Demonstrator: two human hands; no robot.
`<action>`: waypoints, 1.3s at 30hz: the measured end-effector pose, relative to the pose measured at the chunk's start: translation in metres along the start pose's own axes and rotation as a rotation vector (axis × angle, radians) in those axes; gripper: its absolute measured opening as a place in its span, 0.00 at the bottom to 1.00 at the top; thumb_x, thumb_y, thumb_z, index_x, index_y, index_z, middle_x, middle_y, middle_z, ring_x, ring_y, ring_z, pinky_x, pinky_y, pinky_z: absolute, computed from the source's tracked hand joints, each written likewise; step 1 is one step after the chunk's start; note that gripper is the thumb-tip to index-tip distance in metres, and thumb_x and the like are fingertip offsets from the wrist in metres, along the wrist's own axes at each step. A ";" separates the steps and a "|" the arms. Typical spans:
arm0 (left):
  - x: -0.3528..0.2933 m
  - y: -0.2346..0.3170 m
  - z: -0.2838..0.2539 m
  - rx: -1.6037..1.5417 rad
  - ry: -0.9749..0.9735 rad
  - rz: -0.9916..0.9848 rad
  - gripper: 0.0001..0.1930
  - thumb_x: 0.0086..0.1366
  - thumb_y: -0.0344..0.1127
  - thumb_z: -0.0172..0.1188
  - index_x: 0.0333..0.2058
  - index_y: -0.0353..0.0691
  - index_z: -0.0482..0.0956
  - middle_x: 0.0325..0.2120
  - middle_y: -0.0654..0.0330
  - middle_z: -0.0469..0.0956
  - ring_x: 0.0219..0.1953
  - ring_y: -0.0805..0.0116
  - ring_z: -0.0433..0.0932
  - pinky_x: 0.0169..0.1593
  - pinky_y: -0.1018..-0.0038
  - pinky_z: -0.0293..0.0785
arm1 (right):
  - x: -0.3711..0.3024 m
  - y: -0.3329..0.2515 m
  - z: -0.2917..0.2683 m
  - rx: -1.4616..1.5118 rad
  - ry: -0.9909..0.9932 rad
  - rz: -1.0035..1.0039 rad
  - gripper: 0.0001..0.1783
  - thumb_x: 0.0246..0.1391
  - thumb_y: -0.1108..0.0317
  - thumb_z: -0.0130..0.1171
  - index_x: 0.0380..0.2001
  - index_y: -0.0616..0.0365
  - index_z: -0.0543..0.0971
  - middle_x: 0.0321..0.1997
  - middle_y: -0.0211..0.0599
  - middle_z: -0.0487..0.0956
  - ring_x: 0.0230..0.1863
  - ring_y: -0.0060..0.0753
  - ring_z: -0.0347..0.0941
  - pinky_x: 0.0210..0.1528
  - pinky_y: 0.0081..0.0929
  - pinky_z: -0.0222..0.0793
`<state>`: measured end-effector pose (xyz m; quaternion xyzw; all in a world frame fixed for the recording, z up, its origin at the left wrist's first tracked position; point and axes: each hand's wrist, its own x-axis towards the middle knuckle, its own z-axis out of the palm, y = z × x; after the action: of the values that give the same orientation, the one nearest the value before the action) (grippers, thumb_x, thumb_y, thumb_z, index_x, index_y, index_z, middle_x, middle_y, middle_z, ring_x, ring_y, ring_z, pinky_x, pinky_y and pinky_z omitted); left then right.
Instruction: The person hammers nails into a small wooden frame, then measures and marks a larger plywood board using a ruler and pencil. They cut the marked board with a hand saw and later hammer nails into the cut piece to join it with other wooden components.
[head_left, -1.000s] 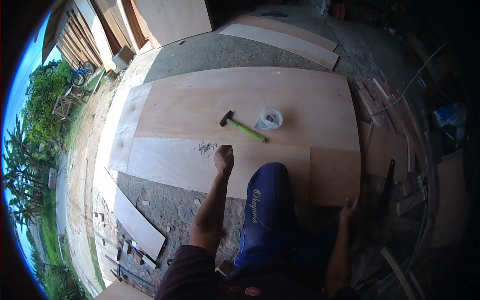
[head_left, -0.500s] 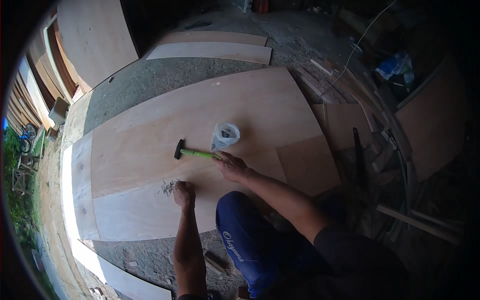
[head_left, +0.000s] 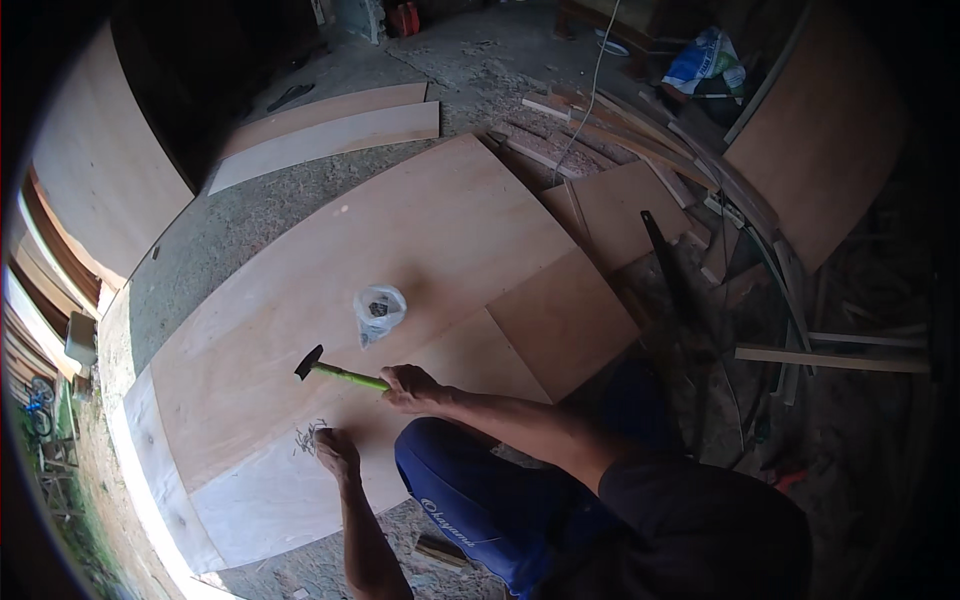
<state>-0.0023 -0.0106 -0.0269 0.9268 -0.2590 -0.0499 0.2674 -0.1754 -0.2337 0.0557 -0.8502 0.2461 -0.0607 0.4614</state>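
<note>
My right hand (head_left: pixel 410 388) is wrapped round the green handle of a hammer (head_left: pixel 350 376), its dark head pointing left above the plywood panel (head_left: pixel 400 210). My left hand (head_left: pixel 338 452) is closed beside a small loose pile of nails (head_left: pixel 306 437) lying on the pale plywood. Its fingertips are turned down and away, so whatever they pinch is hidden. Beyond the hammer stands a clear plastic bag (head_left: pixel 380 312), open at the top, with dark small pieces inside.
A handsaw (head_left: pixel 665 255) lies to the right, near wood strips (head_left: pixel 690 160) and a cable (head_left: pixel 590 100). Long boards (head_left: pixel 330 140) rest on the rough floor at the back. A large sheet (head_left: pixel 95 160) leans at the left. My blue-clad knee (head_left: pixel 440 460) is close to my hands.
My view has turned right, shifting the scene leftward. The hammer stays in my right hand, its head now tilted differently. My left hand remains closed by the nails.
</note>
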 end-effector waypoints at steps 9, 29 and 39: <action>-0.013 0.232 0.001 -0.767 -0.183 -0.039 0.11 0.66 0.29 0.54 0.45 0.32 0.80 0.28 0.60 0.78 0.28 0.72 0.76 0.33 0.73 0.78 | -0.227 0.038 -0.126 0.456 0.375 0.164 0.12 0.69 0.62 0.53 0.46 0.59 0.73 0.24 0.34 0.69 0.28 0.24 0.68 0.31 0.28 0.65; -0.057 0.354 0.208 -0.394 -0.018 0.236 0.07 0.65 0.38 0.58 0.42 0.50 0.77 0.33 0.56 0.81 0.39 0.51 0.79 0.43 0.57 0.72 | -0.295 0.136 -0.137 0.791 0.630 0.387 0.13 0.70 0.58 0.53 0.44 0.56 0.77 0.22 0.17 0.65 0.18 0.09 0.58 0.18 0.16 0.56; -0.056 0.362 0.205 -0.283 -0.007 0.286 0.08 0.66 0.38 0.56 0.42 0.48 0.74 0.35 0.57 0.79 0.42 0.50 0.77 0.46 0.56 0.69 | -0.261 0.135 -0.145 0.445 0.616 0.355 0.15 0.69 0.57 0.56 0.44 0.58 0.78 0.26 0.33 0.76 0.26 0.25 0.74 0.29 0.28 0.67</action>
<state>-0.2623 -0.3400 -0.0160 0.8334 -0.3795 -0.0504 0.3985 -0.4994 -0.2810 0.0603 -0.6164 0.4960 -0.2832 0.5420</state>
